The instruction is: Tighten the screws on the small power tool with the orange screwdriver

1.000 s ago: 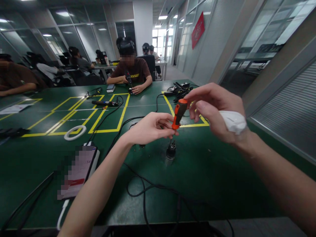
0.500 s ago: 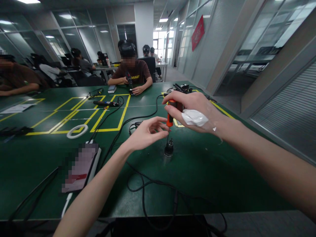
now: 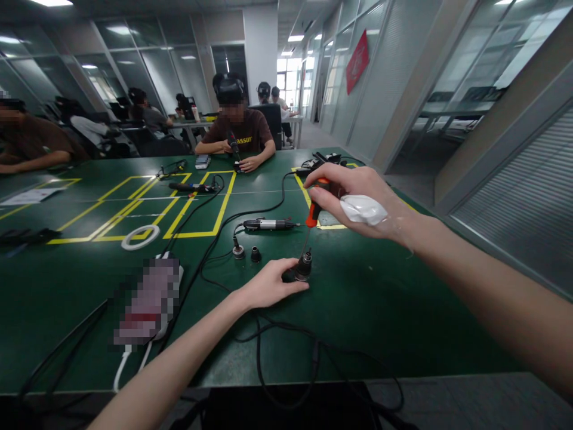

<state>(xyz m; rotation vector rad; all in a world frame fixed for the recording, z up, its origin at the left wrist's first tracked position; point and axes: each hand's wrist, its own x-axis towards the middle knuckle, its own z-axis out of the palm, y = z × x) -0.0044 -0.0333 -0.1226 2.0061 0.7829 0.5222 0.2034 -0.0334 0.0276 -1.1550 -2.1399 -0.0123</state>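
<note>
My right hand (image 3: 358, 200) is closed round the orange handle of the screwdriver (image 3: 314, 212), fingers wrapped over the top with a white wad (image 3: 363, 209) tucked against the palm; the thin shaft runs down and a little to the left, its tip meeting the top of the small black part (image 3: 304, 267) standing on the green table (image 3: 403, 310). My left hand (image 3: 268, 285) lies flat beside that part, fingertips (image 3: 293, 280) pressed to its base, steadying more than gripping — the hand is mostly open, pinching only at the tips. I judge the part to be light, hard and round, so it will want to roll or twist under the driver; holding it low at the base, where it is widest, looks the sound place. The screwdriver seems light and stiff, its handle easy to keep hold of, though the slender shaft could slip off the top if I lean it further. A black cable (image 3: 268, 334) loops across the table just below my left wrist. Further out, two more small dark pieces (image 3: 246, 253) sit side by side, and beyond them a slim silver-and-black tool (image 3: 268, 224) lies on its side. A white ring (image 3: 139, 237) rests on the yellow lines — well apart, to the left. Across the table a person (image 3: 237, 128) works over their own things.
</note>
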